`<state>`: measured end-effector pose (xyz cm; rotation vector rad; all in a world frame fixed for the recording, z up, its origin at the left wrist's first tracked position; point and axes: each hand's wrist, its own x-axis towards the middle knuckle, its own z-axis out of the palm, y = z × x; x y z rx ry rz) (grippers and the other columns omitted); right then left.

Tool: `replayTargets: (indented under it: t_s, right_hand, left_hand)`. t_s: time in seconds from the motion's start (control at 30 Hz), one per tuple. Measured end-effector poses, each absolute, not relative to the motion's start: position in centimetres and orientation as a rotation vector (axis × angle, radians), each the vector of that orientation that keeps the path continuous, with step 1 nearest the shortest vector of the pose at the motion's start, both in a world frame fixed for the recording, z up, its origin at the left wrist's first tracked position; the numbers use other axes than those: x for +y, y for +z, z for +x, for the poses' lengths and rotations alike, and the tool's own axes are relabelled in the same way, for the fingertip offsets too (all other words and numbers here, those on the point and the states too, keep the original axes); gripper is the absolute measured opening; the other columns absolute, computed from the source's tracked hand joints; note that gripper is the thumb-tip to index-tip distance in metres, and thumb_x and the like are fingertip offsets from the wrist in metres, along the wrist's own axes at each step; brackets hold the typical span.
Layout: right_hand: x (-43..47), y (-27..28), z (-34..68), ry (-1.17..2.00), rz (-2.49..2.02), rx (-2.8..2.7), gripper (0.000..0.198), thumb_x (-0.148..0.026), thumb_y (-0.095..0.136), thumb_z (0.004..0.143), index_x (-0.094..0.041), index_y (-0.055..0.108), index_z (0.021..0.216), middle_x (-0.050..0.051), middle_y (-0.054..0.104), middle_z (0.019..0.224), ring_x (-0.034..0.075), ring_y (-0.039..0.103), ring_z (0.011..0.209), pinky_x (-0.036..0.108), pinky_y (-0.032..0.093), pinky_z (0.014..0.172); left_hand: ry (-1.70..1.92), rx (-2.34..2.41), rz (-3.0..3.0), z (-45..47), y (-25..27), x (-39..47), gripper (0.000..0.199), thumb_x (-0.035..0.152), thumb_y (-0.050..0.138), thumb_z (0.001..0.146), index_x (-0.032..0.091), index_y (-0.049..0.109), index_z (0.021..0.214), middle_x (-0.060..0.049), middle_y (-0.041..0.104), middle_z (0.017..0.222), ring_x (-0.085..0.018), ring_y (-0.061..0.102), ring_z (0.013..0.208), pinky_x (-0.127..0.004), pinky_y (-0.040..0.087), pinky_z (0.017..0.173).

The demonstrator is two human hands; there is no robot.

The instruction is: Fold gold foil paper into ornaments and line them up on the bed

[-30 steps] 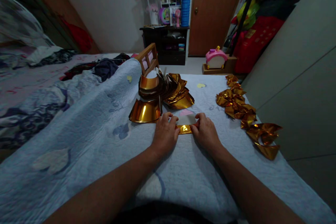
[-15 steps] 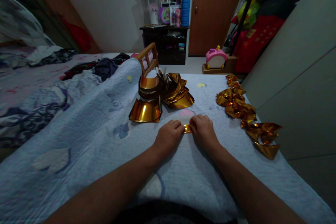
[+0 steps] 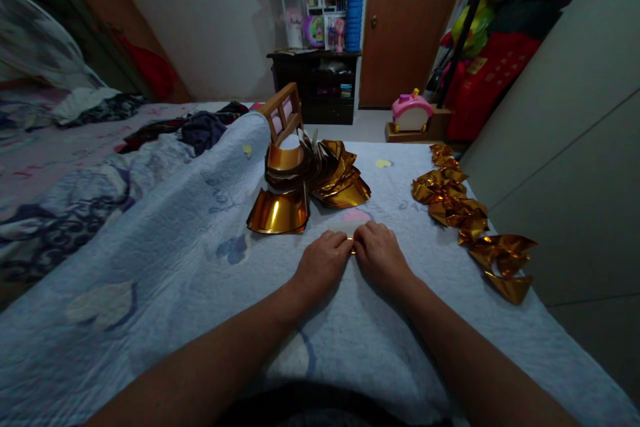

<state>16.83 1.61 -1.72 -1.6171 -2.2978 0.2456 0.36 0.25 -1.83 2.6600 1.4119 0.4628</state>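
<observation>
My left hand and my right hand are side by side, both closed on one sheet of gold foil paper. Its near edge is folded to a gold strip, of which a sliver shows between my fingers; the pale back of the sheet lies flat beyond them. Just past my hands a fanned stack of gold foil paper rests on the bedspread. Off to the right stretches a row of folded gold foil pieces, with a larger one at its near end.
A light blue quilted bedspread lies under everything. Behind the stack stands a small wooden chair-like frame. Farther back are a dark cabinet and a pink toy. A pale panel borders the right side.
My right hand has moved left, closer to my left hand, so less of the gold strip shows between them. The stack and the folded pieces stay where they were.
</observation>
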Motion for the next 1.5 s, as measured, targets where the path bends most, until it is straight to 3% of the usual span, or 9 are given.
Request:
replayTargets:
  t_s: [0.5,1.2,1.33,1.5]
  right_hand:
    - [1.7,-2.0,16.6,0.224,-1.645,-2.287,0.012,-0.021,0.051,0.098,-0.019,0.064,0.097,0.008,0.064,0.099,0.024,0.053,0.093,0.035,0.031,0.077]
    - [0.8,-0.8,16.6,0.189,-1.774,-2.295,0.016,-0.036,0.058,0.097,-0.026,0.068,0.104,0.009,0.06,0.106,0.028,0.051,0.101,0.039,0.035,0.083]
    - [0.6,-1.0,17.2,0.182,-1.808,-2.245,0.023,-0.036,0.059,0.096,-0.03,0.068,0.117,0.01,0.059,0.114,0.029,0.05,0.103,0.041,0.038,0.086]
    - [0.7,-2.1,18.2,0.073,-1.802,-2.203,0.041,-0.033,0.059,0.096,-0.036,0.059,0.137,0.012,0.052,0.138,0.033,0.046,0.121,0.05,0.036,0.099]
  left_hand:
    - [0.341,1.336,2.77,0.5,-1.3,-1.0,0.025,0.007,0.048,0.095,0.011,0.064,0.115,-0.015,0.07,0.114,-0.028,0.065,0.108,-0.043,0.058,0.092]
    - [0.18,1.318,2.945,0.1,-0.9,-2.2,0.029,0.014,0.044,0.098,0.009,0.06,0.122,-0.019,0.064,0.13,-0.029,0.06,0.119,-0.044,0.048,0.103]
    - [0.19,1.325,2.962,0.0,-1.2,-2.3,0.033,0.013,0.041,0.098,0.009,0.058,0.126,-0.018,0.062,0.134,-0.029,0.059,0.123,-0.043,0.048,0.104]
    - [0.168,1.321,2.946,0.0,-1.0,-2.3,0.032,0.012,0.04,0.099,0.01,0.06,0.123,-0.019,0.062,0.134,-0.029,0.06,0.123,-0.043,0.049,0.102]
